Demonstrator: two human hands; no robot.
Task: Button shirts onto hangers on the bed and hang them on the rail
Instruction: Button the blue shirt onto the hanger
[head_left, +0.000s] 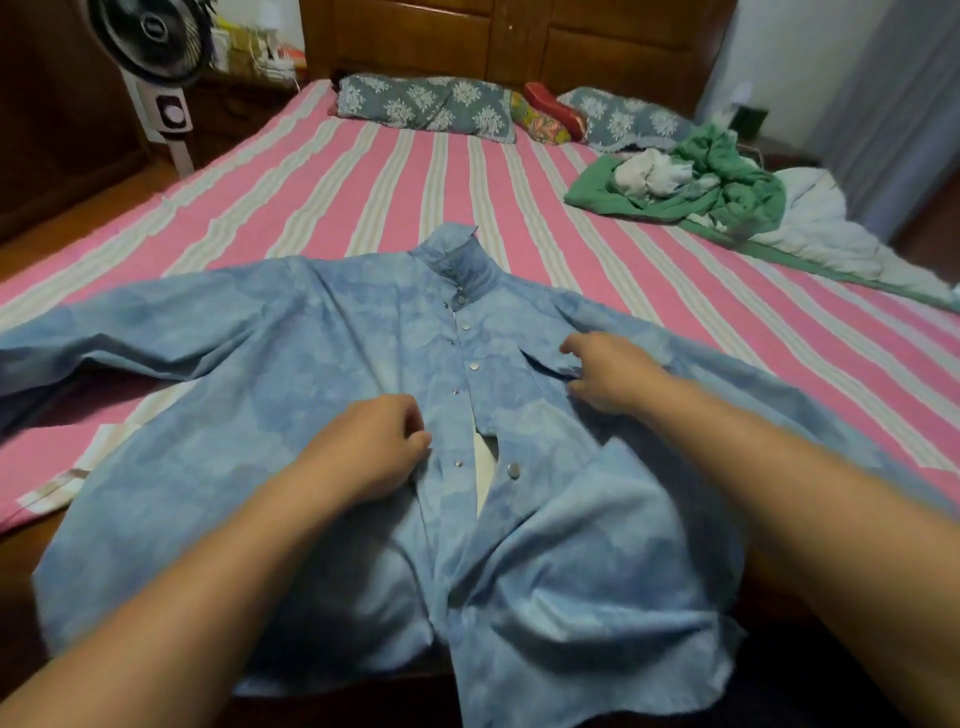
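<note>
Head view looks down on a pale blue shirt (332, 364) spread front-up across the near part of the bed (363, 171), collar away from the person, sleeves out to either side, hem spilling over the near edge. It seems laid flat like this so both front edges meet and the snaps line up. The left hand (371, 447) rests on the left front panel beside the placket, fingers curled and apparently pinching the fabric edge, probably to hold that side steady. The right hand (608, 371) sits on the right chest area, fingers bent and gathering a fold of cloth, likely to tug the panel toward the middle. The upper snaps near the collar look closed; lower down the front gapes, showing something pale inside. No hanger can be made out, possibly hidden under the cloth. The fabric has a mottled, cloudy print and small metal snaps (513, 470).
</note>
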